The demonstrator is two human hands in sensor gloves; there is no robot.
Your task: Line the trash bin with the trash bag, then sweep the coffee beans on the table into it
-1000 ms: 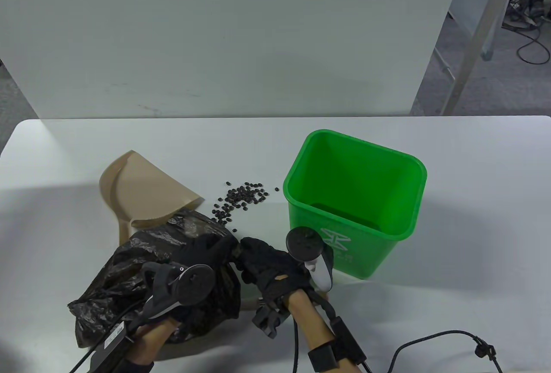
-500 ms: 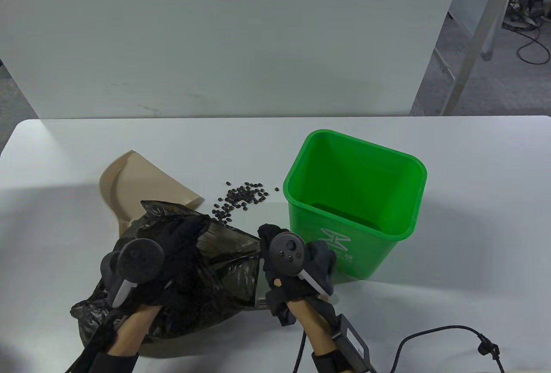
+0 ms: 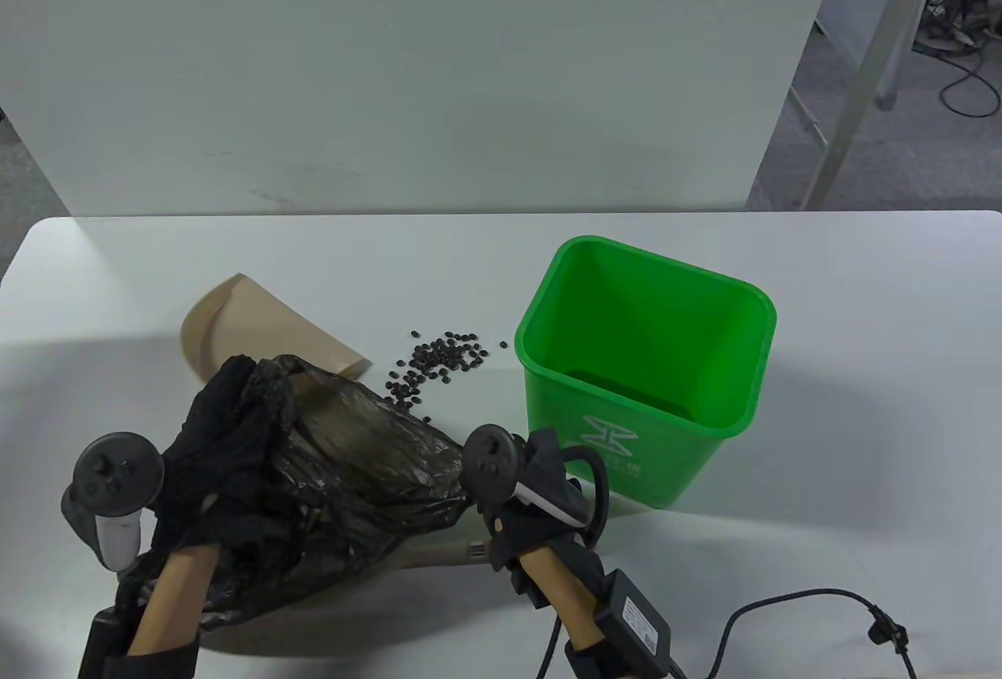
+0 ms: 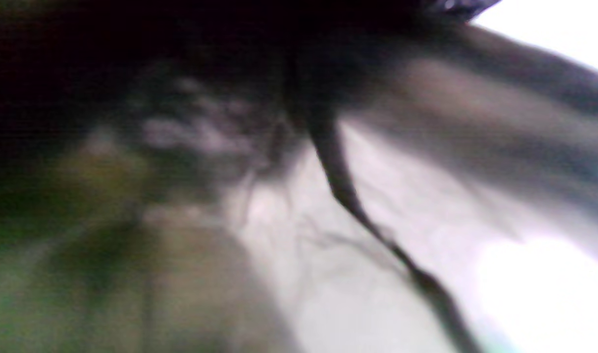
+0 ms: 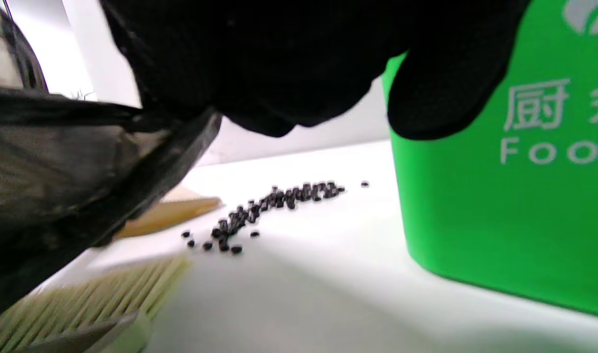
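A black trash bag [image 3: 368, 460] is held stretched just above the table between both hands. My left hand [image 3: 239, 409] grips the bag's bunched left rim, fingers curled into the plastic. My right hand [image 3: 479, 492], mostly hidden under its tracker, pinches the bag's right edge [image 5: 181, 122] beside the bin's front corner. The green trash bin [image 3: 650, 366] stands upright and unlined to the right. Coffee beans [image 3: 438, 362] lie scattered left of the bin, also seen as coffee beans [image 5: 274, 206]. The left wrist view shows only blurred bag film [image 4: 299, 196].
A beige dustpan [image 3: 258, 323] lies behind the bag, left of the beans. A brush lies partly under the bag, its bristles [image 5: 88, 299] showing. A black cable [image 3: 814, 604] loops at the table's front right. A white panel stands behind the table.
My left hand has moved left and lifted the rim, while the right hand stayed by the bin, so the bag is now pulled wider between them.
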